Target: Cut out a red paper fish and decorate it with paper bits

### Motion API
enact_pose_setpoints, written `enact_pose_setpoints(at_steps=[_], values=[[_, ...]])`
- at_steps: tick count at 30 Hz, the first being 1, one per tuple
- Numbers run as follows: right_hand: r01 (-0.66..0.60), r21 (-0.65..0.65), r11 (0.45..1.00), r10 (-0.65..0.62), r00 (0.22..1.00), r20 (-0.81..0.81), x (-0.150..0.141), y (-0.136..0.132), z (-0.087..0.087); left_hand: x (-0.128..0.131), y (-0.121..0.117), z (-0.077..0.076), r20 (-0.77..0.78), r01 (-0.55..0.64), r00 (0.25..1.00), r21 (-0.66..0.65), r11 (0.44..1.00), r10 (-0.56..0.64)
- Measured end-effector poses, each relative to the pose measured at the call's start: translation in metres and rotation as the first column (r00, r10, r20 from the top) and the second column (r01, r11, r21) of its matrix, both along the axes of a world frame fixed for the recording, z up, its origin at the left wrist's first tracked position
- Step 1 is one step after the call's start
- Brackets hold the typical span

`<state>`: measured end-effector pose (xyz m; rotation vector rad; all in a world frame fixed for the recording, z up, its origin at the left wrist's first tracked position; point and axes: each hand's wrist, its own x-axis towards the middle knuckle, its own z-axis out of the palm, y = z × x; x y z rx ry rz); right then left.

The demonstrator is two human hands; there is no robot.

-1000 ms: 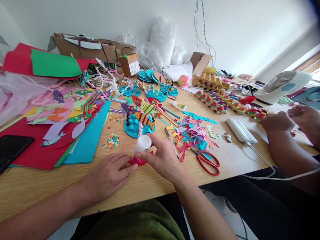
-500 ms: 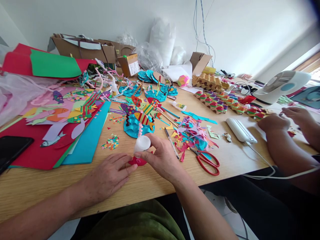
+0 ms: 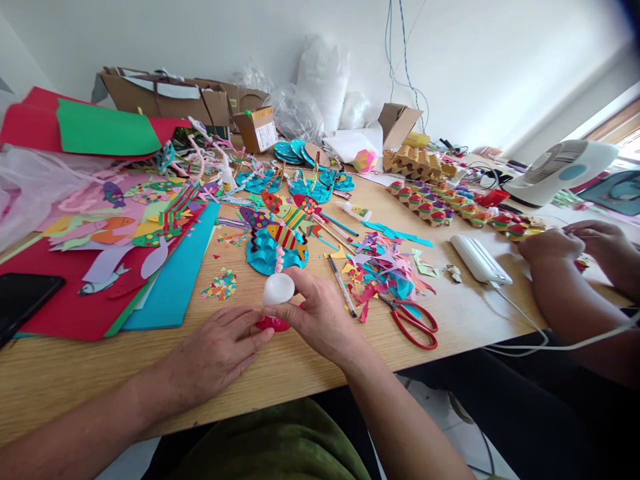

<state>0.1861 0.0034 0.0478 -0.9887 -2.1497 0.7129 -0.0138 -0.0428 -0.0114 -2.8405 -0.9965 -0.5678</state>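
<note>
pale wood tabletop [image 3: 285,373] runs beneath both hands. the left hand [image 3: 220,347] lies palm down, fingers loosely spread, fingertips touching a red paper piece [image 3: 275,325]. the right hand [image 3: 320,313] reaches in with its thumb and fingers closed around a white bottle [image 3: 279,291], held right over that red piece. right of the right hand are red-handled scissors [image 3: 413,323], a pen [image 3: 343,287] and paper scraps [image 3: 385,267]. beyond the left hand sits a pile of paper bits [image 3: 220,285]; just past the bottle is a blue plate [image 3: 255,257] with striped and dotted fish [image 3: 287,240]. farther out, a glue bottle [image 3: 357,212] lies sideways, its label print too small to read. well beyond both hands, the small cardboard box [image 3: 255,130] has a white label [image 3: 267,136], also illegible.
</note>
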Motion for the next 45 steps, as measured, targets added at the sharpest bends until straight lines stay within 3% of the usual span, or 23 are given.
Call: enact_pose_setpoints(at_steps=[22,29,36,45], values=[[0.029,-0.006,1.0,-0.029,0.998,-0.057,0.008,-0.007,0.005,0.0,0.0,0.0,0.002,0.001,1.0,0.008,1.0,-0.001],[-0.003,-0.078,0.997,-0.004,0.997,-0.082,0.008,-0.012,0.003,0.0,-0.001,0.0,0.002,0.002,1.0,0.034,0.999,-0.002],[0.006,-0.057,0.998,-0.011,0.995,-0.095,0.011,-0.015,0.002,0.002,-0.004,0.004,0.013,-0.022,1.0,0.059,0.998,0.021],[0.009,-0.012,1.0,-0.01,0.996,-0.085,0.01,-0.016,0.001,0.001,-0.004,-0.001,0.01,-0.038,0.999,0.048,0.998,0.037]])
